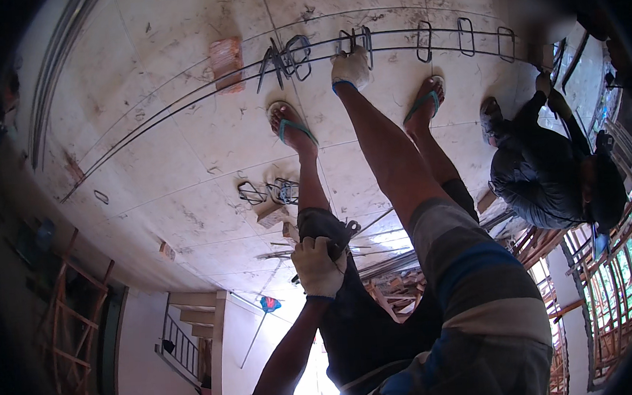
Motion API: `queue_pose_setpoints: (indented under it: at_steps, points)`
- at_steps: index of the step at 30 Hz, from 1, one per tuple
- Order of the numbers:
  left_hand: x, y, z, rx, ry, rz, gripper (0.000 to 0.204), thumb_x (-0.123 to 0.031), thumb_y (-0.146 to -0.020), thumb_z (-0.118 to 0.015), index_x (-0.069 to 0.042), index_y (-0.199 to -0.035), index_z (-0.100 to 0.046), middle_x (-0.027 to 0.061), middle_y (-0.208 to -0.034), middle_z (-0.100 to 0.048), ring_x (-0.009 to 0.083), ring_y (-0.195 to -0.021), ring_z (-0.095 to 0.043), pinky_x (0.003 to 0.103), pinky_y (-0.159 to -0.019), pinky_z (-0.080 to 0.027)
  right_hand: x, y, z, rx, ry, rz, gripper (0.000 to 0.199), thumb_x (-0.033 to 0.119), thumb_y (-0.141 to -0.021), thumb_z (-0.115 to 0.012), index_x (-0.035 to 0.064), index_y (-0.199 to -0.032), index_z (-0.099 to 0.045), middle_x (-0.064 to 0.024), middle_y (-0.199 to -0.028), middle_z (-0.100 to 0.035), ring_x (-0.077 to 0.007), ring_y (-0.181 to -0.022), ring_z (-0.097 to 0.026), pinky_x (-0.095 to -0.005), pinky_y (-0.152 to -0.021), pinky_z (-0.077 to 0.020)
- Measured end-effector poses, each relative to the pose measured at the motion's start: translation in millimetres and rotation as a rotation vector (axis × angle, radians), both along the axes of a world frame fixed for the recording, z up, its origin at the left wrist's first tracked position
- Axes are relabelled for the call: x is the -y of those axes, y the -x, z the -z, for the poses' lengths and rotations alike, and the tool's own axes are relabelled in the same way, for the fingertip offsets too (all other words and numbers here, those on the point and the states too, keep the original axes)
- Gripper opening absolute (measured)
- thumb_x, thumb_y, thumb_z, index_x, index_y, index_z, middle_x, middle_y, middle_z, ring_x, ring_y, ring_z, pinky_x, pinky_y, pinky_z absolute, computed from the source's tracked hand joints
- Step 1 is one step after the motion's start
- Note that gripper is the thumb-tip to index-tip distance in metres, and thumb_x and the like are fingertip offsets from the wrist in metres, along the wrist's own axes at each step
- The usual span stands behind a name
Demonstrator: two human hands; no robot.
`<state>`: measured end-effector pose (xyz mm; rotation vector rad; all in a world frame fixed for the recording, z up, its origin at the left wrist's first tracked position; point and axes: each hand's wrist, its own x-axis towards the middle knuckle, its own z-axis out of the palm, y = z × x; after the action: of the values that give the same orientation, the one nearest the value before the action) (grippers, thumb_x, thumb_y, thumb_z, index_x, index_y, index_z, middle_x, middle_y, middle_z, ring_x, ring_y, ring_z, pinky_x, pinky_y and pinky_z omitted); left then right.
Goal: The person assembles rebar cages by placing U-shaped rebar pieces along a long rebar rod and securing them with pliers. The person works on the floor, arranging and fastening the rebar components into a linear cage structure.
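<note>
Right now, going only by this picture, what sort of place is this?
Probably a building site: long, thin, dark metal bars have rectangular dark metal loops set along them, and a reddish rectangular brick lies beneath the bars.

Pale, stained floor; white wall; staircase; daylight through slats.

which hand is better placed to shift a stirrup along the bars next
Probably the right: the right hand is right at the steel stirrups on the long rebars. The left hand is farther from them and occupied, gripping a dark pincer-like tool.
</note>
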<state>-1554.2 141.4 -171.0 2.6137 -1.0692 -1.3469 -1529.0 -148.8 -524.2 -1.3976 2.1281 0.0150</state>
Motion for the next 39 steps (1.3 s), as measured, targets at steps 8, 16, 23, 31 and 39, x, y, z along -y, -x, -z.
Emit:
queue_pose_setpoints:
  at_steps: [8,16,23,31,39]
  points:
    - [-5,1,1,0.003,0.000,-0.008,0.032,-0.031,-0.078,-0.078,-0.010,-0.099,-0.066,0.0195,-0.100,-0.062,0.0419,-0.093,-0.060,0.053,-0.081,-0.046,2,9,12,-0.071,-0.062,-0.118,0.039,0.031,-0.083,-0.073,0.0091,-0.115,-0.069,-0.0165,-0.107,-0.075,-0.0355,-0.100,-0.073,-0.0495,-0.084,-0.0566]
    - [-6,5,3,-0.023,-0.008,0.000,0.033,-0.032,-0.079,-0.078,-0.011,-0.100,-0.065,0.0195,-0.102,-0.061,0.0413,-0.096,-0.059,0.051,-0.082,-0.045,-10,-33,31,0.251,-0.229,-0.705,0.038,0.037,-0.076,-0.071,0.0132,-0.105,-0.076,-0.0163,-0.107,-0.075,-0.0376,-0.105,-0.070,-0.0510,-0.088,-0.0556]
    - [-1,4,3,-0.027,0.032,-0.017,0.033,-0.029,-0.078,-0.078,-0.010,-0.101,-0.064,0.0193,-0.102,-0.061,0.0416,-0.096,-0.058,0.052,-0.083,-0.044,-29,-19,28,0.174,0.281,-0.108,0.052,0.031,-0.083,-0.073,0.0132,-0.131,-0.062,-0.0160,-0.131,-0.063,-0.0371,-0.114,-0.066,-0.0477,-0.098,-0.0522]
    - [-8,0,1,-0.018,0.053,-0.034,0.034,-0.029,-0.078,-0.078,-0.009,-0.102,-0.064,0.0201,-0.103,-0.061,0.0420,-0.096,-0.058,0.053,-0.082,-0.045,14,22,24,-0.037,0.125,-0.115,0.052,0.029,-0.085,-0.075,0.0121,-0.131,-0.059,-0.0188,-0.128,-0.063,-0.0386,-0.116,-0.065,-0.0517,-0.089,-0.0559]
    - [-8,-6,-1,0.017,0.022,-0.032,0.032,-0.030,-0.078,-0.077,-0.009,-0.098,-0.065,0.0184,-0.100,-0.061,0.0404,-0.097,-0.059,0.053,-0.083,-0.046,16,9,20,0.002,0.038,0.073,0.064,0.030,-0.080,-0.080,0.0066,-0.133,-0.053,-0.0209,-0.128,-0.065,-0.0388,-0.111,-0.068,-0.0514,-0.093,-0.0547]
